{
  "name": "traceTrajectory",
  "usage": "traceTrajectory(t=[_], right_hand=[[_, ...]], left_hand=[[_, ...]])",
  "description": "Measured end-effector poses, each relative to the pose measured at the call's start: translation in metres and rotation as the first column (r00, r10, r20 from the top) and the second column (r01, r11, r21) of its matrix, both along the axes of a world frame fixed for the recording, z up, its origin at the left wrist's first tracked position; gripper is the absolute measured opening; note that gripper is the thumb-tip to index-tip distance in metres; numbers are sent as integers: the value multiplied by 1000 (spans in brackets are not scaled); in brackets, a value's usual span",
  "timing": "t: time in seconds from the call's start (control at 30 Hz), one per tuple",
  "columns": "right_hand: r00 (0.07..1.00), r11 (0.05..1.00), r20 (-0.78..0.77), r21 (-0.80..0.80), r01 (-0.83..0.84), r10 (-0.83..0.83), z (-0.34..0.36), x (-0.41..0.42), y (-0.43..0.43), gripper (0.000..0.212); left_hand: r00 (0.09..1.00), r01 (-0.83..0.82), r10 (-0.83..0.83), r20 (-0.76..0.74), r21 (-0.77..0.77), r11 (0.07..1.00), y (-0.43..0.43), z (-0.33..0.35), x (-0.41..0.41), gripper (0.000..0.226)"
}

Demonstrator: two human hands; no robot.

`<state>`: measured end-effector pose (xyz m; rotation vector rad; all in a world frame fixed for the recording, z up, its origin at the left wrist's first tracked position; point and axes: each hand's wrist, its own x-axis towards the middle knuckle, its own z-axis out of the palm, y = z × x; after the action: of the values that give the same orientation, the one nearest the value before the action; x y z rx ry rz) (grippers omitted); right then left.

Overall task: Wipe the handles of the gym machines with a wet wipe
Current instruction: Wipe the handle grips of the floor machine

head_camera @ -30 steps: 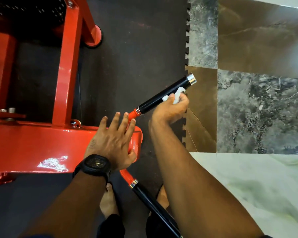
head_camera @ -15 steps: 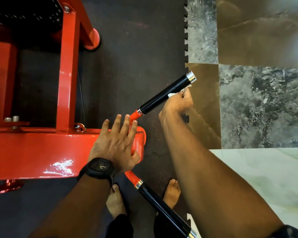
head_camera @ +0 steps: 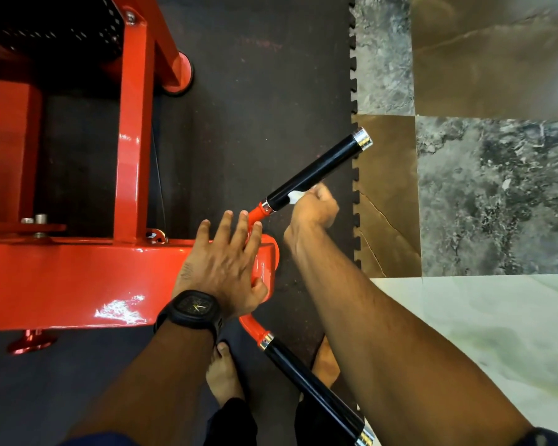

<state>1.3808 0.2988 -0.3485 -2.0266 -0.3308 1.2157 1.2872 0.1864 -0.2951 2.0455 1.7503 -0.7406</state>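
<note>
Machine frame [head_camera: 62, 278] on mat [head_camera: 255, 107], left side. Left hand [head_camera: 223, 268] on frame end, between near handle [head_camera: 310, 387] and far handle [head_camera: 316, 170]. Right hand [head_camera: 313, 210] holds wipe [head_camera: 295, 197] against the latter.

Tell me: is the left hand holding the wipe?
No, the left hand lies flat on the red frame; the right hand holds the wipe against the handle.

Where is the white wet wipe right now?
Head view, right of centre: the white wet wipe is pinched in the right hand against the inner end of the upper black cylindrical handle, beside its chrome collar.
</note>
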Motion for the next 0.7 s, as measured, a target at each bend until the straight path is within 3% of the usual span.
traceTrajectory(t=[0.1, 0.17, 0.3, 0.43, 0.6, 0.7], right_hand=[[994, 991, -13, 72, 111, -111, 2, 4, 14, 34], [999, 999, 11, 34, 30, -30, -1, -1, 2, 33], [974, 988, -175, -25, -151, 144, -20, -10, -21, 42], [947, 950, -141, -87, -301, 287, -26, -15, -28, 33], [991, 999, -130, -35, -22, 17, -19, -3, -6, 35], [991, 994, -101, -57, -90, 84, -14, -6, -17, 29]], left_hand=[[1000, 4, -4, -3, 7, 1000, 0, 0, 0, 93], [1000, 4, -4, 1, -2, 1000, -1, -1, 0, 93], [1000, -2, 2, -2, 13, 1000, -1, -2, -1, 93], [1000, 19, -19, -12, -5, 1000, -1, -1, -1, 91], [1000, 0, 0, -11, 4, 1000, -3, -2, -1, 94], [1000, 10, -10, -10, 10, 1000, -2, -3, -1, 94]])
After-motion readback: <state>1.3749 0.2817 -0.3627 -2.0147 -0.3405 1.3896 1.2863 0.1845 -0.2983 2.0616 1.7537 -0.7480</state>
